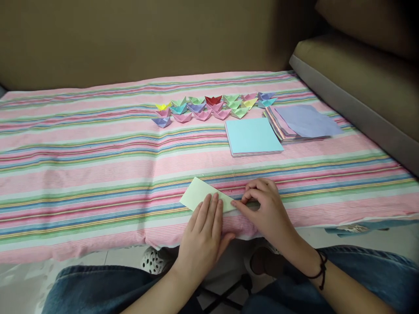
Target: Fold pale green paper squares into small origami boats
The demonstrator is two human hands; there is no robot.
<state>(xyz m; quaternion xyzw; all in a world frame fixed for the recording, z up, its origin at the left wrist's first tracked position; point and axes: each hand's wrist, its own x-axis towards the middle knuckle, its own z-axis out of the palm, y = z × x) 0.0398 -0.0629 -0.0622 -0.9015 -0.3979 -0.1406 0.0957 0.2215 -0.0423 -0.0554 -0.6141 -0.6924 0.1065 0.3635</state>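
A pale green folded paper lies slanted on the striped cloth near its front edge. My left hand rests flat on the paper, its fingers stretched out over the middle and right part. At the paper's right tip, my right hand has thumb and index finger closed together on the corner, the other fingers curled. Beyond the hands stand several small folded paper boats in rows, in pink, green, blue, yellow, purple and one red.
A stack of light blue square paper lies right of centre, beside a looser stack topped with purple paper. A brown cushion borders the right side. The striped cloth hangs over the front edge.
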